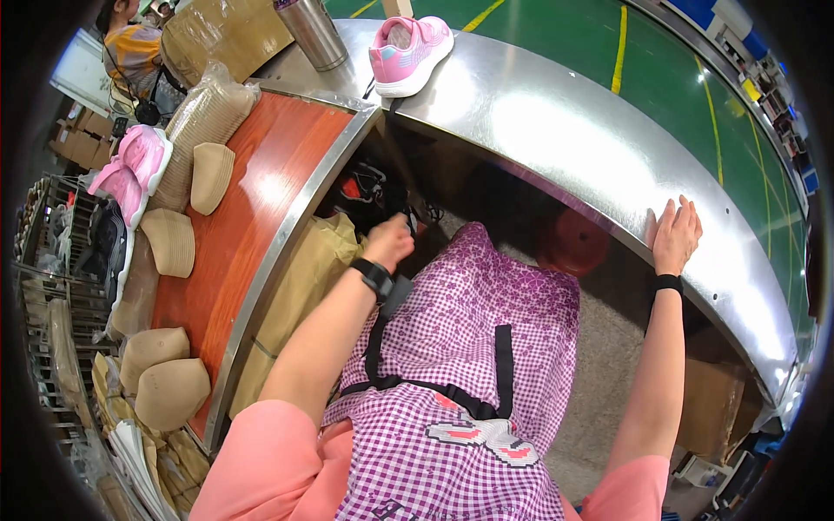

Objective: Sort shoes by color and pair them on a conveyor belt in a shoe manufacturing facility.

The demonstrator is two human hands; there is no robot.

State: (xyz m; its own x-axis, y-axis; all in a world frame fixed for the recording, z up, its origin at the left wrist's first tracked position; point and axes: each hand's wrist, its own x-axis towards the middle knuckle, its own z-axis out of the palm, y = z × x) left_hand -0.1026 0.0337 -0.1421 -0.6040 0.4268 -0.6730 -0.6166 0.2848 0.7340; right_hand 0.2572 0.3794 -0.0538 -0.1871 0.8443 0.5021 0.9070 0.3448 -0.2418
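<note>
My left hand (pixel 390 242) is lowered beside the dark space under the metal table, with its fingers curled in. What it holds, if anything, is hidden. Closest to it is a black and red bundle (pixel 360 189) in that space, too shaded to make out. My right hand (pixel 677 236) lies with fingers stretched out on the front edge of the shiny metal table (pixel 556 130), holding nothing. A pink sports shoe (pixel 410 59) with a white sole stands on the tabletop at the far left, well away from both hands.
On the red-brown board (pixel 261 165) at left sit stacks of beige curved pads (pixel 168 242). Pink shoe parts (pixel 139 169) lie beyond its left edge. A steel tumbler (pixel 314 36) and a taped carton (pixel 221 39) stand at the back. A red round stool (pixel 573 243) is under the table.
</note>
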